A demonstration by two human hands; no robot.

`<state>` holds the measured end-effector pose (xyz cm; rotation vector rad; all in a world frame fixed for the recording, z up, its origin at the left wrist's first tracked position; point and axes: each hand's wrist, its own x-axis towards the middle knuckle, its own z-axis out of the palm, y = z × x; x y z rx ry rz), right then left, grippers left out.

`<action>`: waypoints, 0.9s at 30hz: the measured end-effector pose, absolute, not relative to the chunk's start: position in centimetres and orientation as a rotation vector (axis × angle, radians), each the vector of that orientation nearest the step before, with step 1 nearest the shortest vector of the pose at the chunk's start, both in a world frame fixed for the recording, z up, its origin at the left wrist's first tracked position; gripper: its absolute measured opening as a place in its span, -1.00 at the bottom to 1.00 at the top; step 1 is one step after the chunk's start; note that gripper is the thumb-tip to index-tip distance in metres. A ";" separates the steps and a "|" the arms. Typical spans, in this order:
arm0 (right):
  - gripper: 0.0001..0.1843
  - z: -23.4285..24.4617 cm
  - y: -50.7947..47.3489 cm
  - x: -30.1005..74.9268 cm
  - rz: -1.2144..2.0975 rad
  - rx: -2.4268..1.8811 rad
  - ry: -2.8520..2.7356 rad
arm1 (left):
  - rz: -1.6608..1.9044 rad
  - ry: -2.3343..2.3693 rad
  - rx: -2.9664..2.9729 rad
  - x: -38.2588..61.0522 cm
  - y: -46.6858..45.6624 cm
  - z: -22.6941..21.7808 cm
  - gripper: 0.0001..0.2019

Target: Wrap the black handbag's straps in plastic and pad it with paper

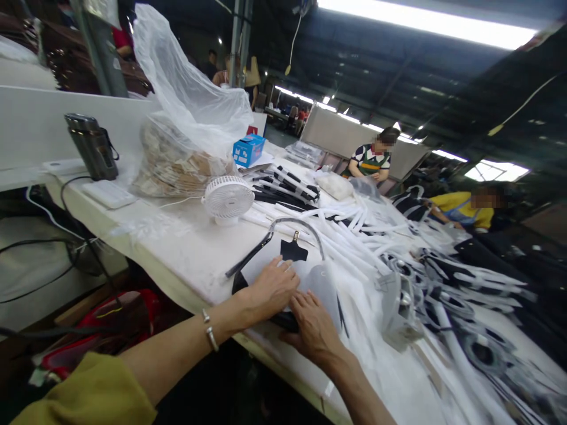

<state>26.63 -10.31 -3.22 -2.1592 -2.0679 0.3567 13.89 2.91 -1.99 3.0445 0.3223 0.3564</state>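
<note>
A black handbag [241,283] lies on the table in front of me, with a white sheet [321,280] over most of its front. Its curved handle [305,221] stands up at the far side, and a dark flap [294,250] with a gold-coloured clasp shows above the sheet. My left hand [274,284] rests flat on the sheet, fingers stretched toward the flap. Beside it, my right hand [313,323] presses on the bag's near part, fingers extended and thumb apart at the near edge. The hands nearly touch and hide the middle of the bag.
A small white fan [228,198] stands beyond the bag, near a large plastic bag [177,156] and a blue box [248,150]. A dark flask [93,147] is at left. White strips [341,245] and a metal tape dispenser [401,313] lie right. Co-workers sit farther off.
</note>
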 end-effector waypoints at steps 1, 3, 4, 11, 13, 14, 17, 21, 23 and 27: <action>-0.11 -3.2 -10.4 26.6 0.375 -2.188 -2.052 | 0.368 0.318 3.071 14.1 3.8 -2.6 -0.80; 0.00 -3.1 -10.6 26.5 0.453 -2.234 -2.019 | 0.326 0.396 3.057 14.1 5.4 -4.1 -0.76; 0.02 -2.8 -10.7 26.6 0.506 -2.247 -1.998 | 0.316 0.423 3.049 14.0 5.9 -4.8 -0.74; -0.30 3.2 -6.6 28.5 0.874 -2.136 -1.750 | 0.335 0.520 2.996 13.5 5.9 -5.9 -0.66; -0.39 3.6 -4.3 28.5 0.663 -2.171 -1.730 | 0.327 0.535 2.986 13.6 5.7 -5.8 -0.64; -0.43 3.2 -3.3 28.5 0.532 -2.206 -1.745 | 0.315 0.539 2.977 13.6 5.7 -5.9 -0.63; -0.46 -0.6 -2.2 28.3 0.324 -2.335 -1.857 | 0.280 0.594 2.935 13.6 5.8 -6.3 -0.58; -0.44 -6.1 -3.1 29.0 0.374 -2.411 -1.903 | 0.282 0.684 2.905 13.9 5.5 -6.7 -0.48; -0.44 -7.5 -3.5 29.6 0.363 -2.412 -1.920 | 0.289 0.708 2.905 14.3 5.3 -6.6 -0.50; -0.44 -7.7 -3.6 30.2 0.393 -2.359 -1.966 | 0.410 0.513 2.895 14.8 5.1 -6.8 -0.46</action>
